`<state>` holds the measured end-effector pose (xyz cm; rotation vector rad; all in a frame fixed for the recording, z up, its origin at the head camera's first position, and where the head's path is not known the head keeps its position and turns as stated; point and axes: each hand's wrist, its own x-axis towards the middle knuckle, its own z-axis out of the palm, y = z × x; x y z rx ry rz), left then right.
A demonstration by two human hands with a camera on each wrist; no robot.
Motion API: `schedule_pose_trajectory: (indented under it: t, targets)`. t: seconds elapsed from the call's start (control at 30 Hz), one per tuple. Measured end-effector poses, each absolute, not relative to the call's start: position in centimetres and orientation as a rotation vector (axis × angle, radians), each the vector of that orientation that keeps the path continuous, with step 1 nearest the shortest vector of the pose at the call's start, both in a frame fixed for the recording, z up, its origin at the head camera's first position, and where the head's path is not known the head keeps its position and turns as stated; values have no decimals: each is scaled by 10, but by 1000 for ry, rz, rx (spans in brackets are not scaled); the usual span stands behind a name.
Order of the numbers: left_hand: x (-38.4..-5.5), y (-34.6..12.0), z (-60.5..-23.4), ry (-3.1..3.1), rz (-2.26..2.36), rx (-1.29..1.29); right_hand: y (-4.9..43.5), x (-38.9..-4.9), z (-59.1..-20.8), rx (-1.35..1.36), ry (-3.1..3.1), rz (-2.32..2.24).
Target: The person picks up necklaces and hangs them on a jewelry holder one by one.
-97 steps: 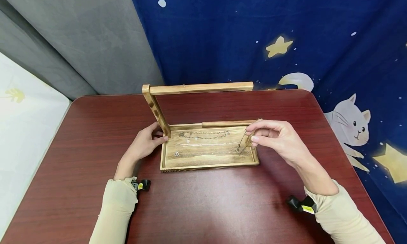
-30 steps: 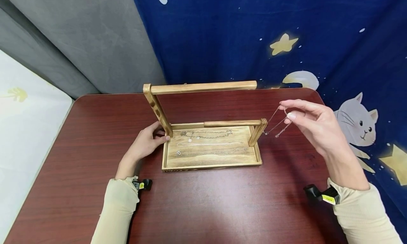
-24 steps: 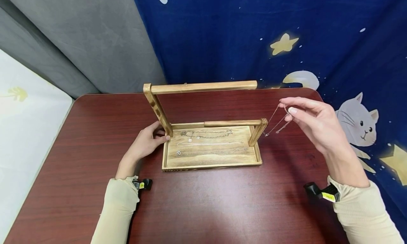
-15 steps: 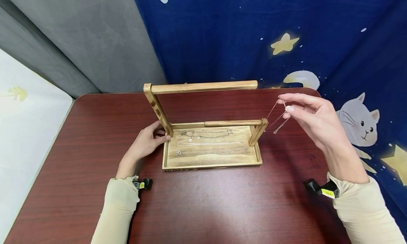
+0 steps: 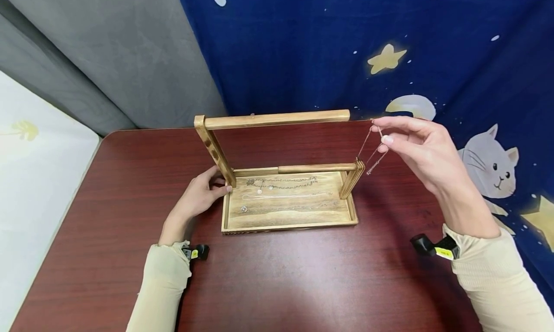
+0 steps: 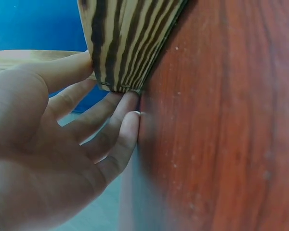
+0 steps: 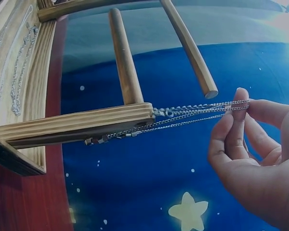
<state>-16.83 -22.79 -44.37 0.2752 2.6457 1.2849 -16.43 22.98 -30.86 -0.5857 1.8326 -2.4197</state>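
Note:
A wooden jewelry stand (image 5: pixel 215 151) has a tray base, a tall bar held by its left post and a lower bar held by its right post (image 5: pixel 352 180). My left hand (image 5: pixel 196 197) grips the tray's left back corner, thumb on the inner side and fingers outside, as the left wrist view (image 6: pixel 62 130) also shows. Between thumb and fingertips my right hand (image 5: pixel 426 154) pinches a thin silver chain necklace (image 7: pixel 192 114). The necklace hangs in loops right beside the top of the right post, below and right of the tall bar's free end; contact with the post is unclear.
Several silver necklaces, among them a chain with small pendants (image 5: pixel 283 180) and a fine pale chain (image 5: pixel 285 196), lie stretched out in the tray. The stand stands on a dark red wooden table (image 5: pixel 294 274). A blue curtain (image 5: pixel 294 48) hangs behind.
My right hand has carried the necklace from over the tray's right end out past the right post, then upward and slightly left. The left hand keeps its place on the stand.

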Motion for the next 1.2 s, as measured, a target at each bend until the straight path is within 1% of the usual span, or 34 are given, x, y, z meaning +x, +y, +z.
schedule_pose_trajectory:
  t: [0.2,0.53,0.73,1.2]
  targets:
    - [-168,-229,-445,2628,1315,278,225,-169,-301,-583,1876,-2400]
    - [-168,-229,-446,2615,1320,299,213,-180,-286,-674,1900,-2359]
    - [-167,-229,-444,2600,1345,291,201,-187,-279,-614,1831,-2384]
    - [-169,-227,-446,2594,1345,269,188,-195,-272,-660,1770,-2343]
